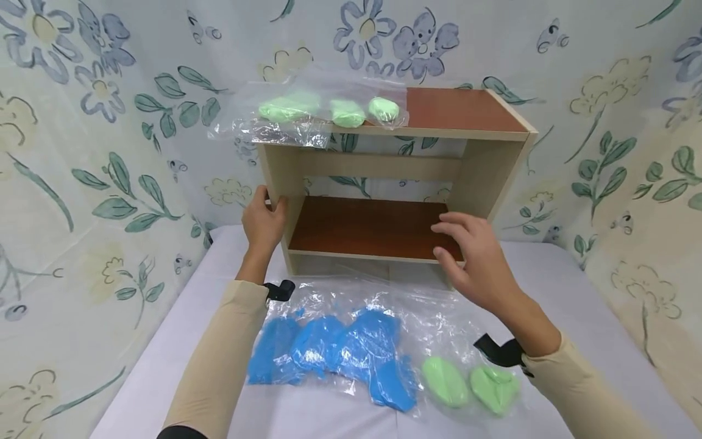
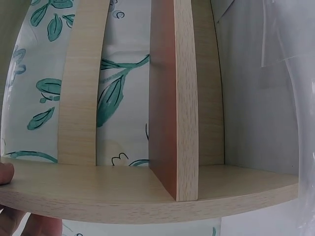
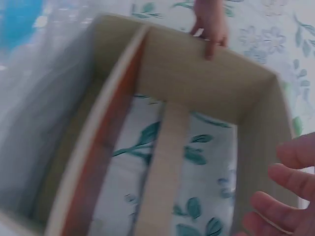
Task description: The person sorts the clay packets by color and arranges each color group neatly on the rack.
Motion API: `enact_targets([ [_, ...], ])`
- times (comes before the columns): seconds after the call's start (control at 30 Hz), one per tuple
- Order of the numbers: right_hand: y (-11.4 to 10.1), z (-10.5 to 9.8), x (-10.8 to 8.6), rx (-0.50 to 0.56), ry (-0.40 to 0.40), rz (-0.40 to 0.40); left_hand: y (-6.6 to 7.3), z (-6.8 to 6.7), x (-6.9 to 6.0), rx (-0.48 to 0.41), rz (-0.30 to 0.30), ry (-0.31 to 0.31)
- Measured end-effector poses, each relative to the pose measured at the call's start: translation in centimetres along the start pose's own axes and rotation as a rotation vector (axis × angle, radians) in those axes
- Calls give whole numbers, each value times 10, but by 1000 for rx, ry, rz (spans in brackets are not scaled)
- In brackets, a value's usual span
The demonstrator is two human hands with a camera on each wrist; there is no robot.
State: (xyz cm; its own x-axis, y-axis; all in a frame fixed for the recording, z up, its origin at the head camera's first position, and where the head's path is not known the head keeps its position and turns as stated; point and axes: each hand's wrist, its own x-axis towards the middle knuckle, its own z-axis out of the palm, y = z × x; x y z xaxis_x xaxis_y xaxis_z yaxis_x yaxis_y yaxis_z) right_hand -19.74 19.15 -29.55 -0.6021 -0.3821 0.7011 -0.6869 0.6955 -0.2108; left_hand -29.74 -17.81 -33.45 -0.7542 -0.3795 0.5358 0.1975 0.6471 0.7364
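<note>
A small two-tier wooden shelf unit (image 1: 460,116) with reddish-brown boards stands upright. The left hand (image 1: 264,221) grips the edge of its left side panel, with the thumb on the inner face; its fingers (image 2: 42,225) show at the lower left of the left wrist view. Spread and slightly bent, the fingers of the right hand (image 1: 479,262) are in front of the unit's right side and hold nothing. In the right wrist view, the right hand (image 3: 283,196) appears at the lower right, and the left hand (image 3: 211,24) is on the far panel (image 3: 197,73).
A clear bag with several light green pieces (image 1: 290,107) lies on the unit's top left. In front, on the white-covered table (image 1: 186,366), lie clear bags with blue pieces (image 1: 356,344) and two green pieces (image 1: 444,381). Floral cloth (image 1: 99,244) hangs behind and at both sides.
</note>
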Motion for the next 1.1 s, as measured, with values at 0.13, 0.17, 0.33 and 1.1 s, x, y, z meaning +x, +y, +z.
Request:
enact_targets([
  [0.13,12,-6,-33,-68,-186,98,2,0,0,9,5,32],
  [0.17,14,-7,-40,-77,-217,114,2,0,0,13,7,34],
  [0.33,24,-10,-69,-95,-339,175,4,0,1,19,23,28],
  [1.1,58,-13,-164,-77,-600,348,-1,-9,2,38,-7,-72],
])
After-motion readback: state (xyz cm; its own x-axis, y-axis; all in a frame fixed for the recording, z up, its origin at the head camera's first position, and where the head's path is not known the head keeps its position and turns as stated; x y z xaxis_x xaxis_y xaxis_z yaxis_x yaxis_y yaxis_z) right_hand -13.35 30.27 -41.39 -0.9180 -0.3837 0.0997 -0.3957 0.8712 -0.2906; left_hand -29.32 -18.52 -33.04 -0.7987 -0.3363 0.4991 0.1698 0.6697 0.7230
